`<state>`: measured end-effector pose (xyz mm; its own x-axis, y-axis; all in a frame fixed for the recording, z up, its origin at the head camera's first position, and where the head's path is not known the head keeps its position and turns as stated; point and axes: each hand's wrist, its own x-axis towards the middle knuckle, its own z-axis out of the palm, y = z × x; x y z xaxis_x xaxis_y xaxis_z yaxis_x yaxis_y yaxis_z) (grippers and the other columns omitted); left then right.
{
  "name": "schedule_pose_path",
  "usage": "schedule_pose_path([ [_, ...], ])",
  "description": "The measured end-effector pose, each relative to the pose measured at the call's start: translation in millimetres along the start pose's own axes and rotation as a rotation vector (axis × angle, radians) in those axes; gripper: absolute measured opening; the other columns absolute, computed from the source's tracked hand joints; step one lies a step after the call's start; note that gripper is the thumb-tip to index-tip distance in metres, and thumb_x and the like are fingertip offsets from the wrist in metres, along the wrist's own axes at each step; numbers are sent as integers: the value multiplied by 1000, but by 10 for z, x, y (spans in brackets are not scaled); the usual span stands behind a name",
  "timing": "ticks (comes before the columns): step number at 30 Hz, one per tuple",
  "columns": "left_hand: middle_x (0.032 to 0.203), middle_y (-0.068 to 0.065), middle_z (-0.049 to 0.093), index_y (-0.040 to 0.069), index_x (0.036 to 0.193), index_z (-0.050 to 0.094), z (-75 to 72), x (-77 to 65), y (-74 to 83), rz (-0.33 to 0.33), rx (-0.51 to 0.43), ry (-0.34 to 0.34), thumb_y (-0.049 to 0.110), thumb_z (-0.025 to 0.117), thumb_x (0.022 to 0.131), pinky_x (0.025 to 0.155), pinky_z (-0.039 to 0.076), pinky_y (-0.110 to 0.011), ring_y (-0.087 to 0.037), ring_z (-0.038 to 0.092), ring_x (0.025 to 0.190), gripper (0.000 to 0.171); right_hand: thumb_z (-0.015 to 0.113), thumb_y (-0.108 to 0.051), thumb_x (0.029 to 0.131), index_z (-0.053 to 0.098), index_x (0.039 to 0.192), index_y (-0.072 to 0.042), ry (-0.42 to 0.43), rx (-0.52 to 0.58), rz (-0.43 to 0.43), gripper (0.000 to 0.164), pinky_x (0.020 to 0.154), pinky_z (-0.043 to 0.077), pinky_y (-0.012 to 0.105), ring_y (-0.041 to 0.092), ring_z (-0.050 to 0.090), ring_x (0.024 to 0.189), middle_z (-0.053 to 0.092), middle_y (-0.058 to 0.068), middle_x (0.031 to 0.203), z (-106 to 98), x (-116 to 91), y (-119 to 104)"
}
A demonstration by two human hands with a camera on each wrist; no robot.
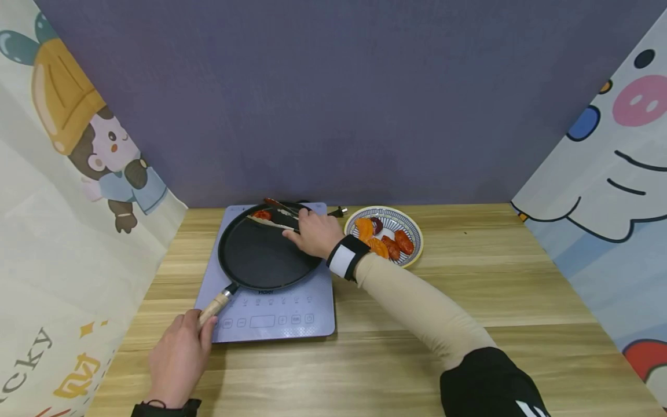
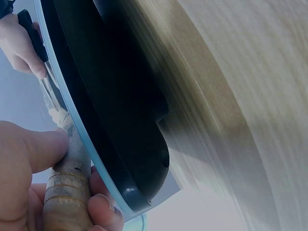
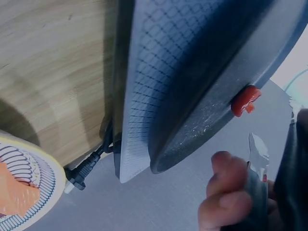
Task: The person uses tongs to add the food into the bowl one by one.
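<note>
My left hand (image 1: 179, 356) grips the wooden handle (image 1: 215, 307) of a round black frying pan (image 1: 266, 260). The left wrist view shows the thumb and fingers around that handle (image 2: 67, 197). Over the pan's far right side, my right hand (image 1: 319, 233) holds a pair of tongs (image 1: 273, 224) with black grips, tips spread apart. A small red piece of food (image 1: 262, 215) lies in the pan near its far rim, close to the tong tips. In the right wrist view this red piece (image 3: 244, 101) appears apart from the tongs.
Under the pan is a flat induction cooker (image 1: 323, 307) on the wooden table (image 1: 521, 278). A patterned plate (image 1: 419, 238) right of it bears several orange and red food pieces. The cooker's black plug (image 1: 340, 212) lies between them, near the grey back panel (image 1: 344, 116).
</note>
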<state>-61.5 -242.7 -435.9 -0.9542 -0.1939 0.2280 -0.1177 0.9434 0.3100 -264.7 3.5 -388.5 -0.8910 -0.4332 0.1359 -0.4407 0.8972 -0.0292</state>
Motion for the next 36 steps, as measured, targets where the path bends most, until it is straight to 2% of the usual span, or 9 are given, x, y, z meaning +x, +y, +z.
schedule_pose_path([
  [3,70,-9,51,-6,104,60,-2,1,4,-6,1,-7,25,65,91,41,29,-31,-20,44,52,34,33,-66,93,53,115,-5,-18,6,8,68,50,46,34,20,57,59,58,5,79,4,-14,14],
  [9,70,-9,51,-7,104,60,-7,0,12,-7,1,-5,25,65,91,41,29,-31,-20,44,53,35,32,-66,93,53,107,-7,8,14,7,64,45,43,33,19,55,56,54,5,73,16,-48,59],
  [14,70,-9,52,-7,103,60,-7,-5,9,-3,1,-3,24,66,91,41,29,-31,-20,44,53,34,34,-66,93,54,106,-8,31,12,4,63,45,43,33,19,56,56,56,4,74,16,-81,118],
  [20,70,-9,52,-6,101,60,0,-4,-3,17,-3,17,24,67,90,41,30,-31,-20,45,52,33,34,-65,94,55,116,-6,9,2,11,67,45,44,33,19,56,54,57,5,75,-12,-128,204],
  [27,70,-8,52,-6,103,60,-2,1,6,-2,0,-9,24,65,91,42,30,-31,-20,45,53,34,36,-66,93,57,118,-5,30,-9,11,69,44,42,32,19,53,51,58,5,73,-19,-199,295],
  [33,70,-9,52,-7,103,60,-4,3,1,-5,1,-15,25,65,91,42,29,-31,-20,44,53,34,36,-67,93,49,134,-2,30,-7,16,78,48,47,34,22,60,60,66,11,92,15,-257,350],
  [36,70,-9,52,-7,104,60,-4,1,1,-6,2,-14,25,65,91,41,29,-31,-20,44,53,34,36,-67,92,49,134,-2,37,-1,18,78,47,46,34,22,61,60,66,11,90,34,-299,376],
])
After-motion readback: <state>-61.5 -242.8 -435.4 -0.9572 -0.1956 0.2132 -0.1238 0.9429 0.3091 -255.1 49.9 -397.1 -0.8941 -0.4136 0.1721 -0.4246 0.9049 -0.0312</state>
